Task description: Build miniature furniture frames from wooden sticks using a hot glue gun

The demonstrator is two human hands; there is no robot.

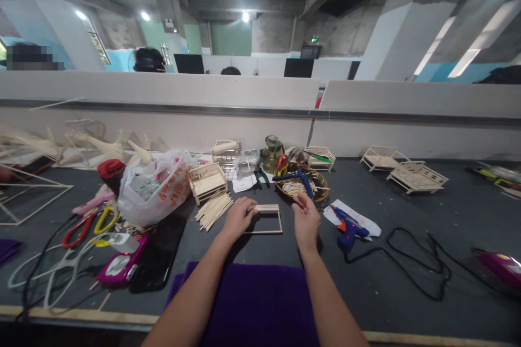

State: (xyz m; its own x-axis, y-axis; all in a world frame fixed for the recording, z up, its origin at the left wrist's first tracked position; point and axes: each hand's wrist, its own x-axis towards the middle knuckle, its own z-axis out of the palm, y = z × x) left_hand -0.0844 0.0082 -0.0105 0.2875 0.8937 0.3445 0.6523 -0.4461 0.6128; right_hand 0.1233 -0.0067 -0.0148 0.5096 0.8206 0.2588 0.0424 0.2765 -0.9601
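Note:
My left hand [240,217] closes on the left end of a small rectangular stick frame [266,207], which lies on the dark table. Several thin sticks run side by side along its far edge; my fingers hide its left side. To the right of the frame is my right hand [307,222], its thumb and fingertips drawn together. Whatever they pinch, if anything, is too small to see. A loose pile of wooden sticks [214,210] rests beside my left hand. Beyond my right hand stands a wicker basket [326,191] of short sticks and tools. A blue glue gun [349,230] lies on white paper.
Purple cloth [256,303] covers the near edge. At left are a plastic bag [152,190], scissors [79,230], a black phone [158,260] and a magenta device [122,263]. Miniature stick furniture [417,176] stands along the back. The glue gun's cord [411,268] loops at right.

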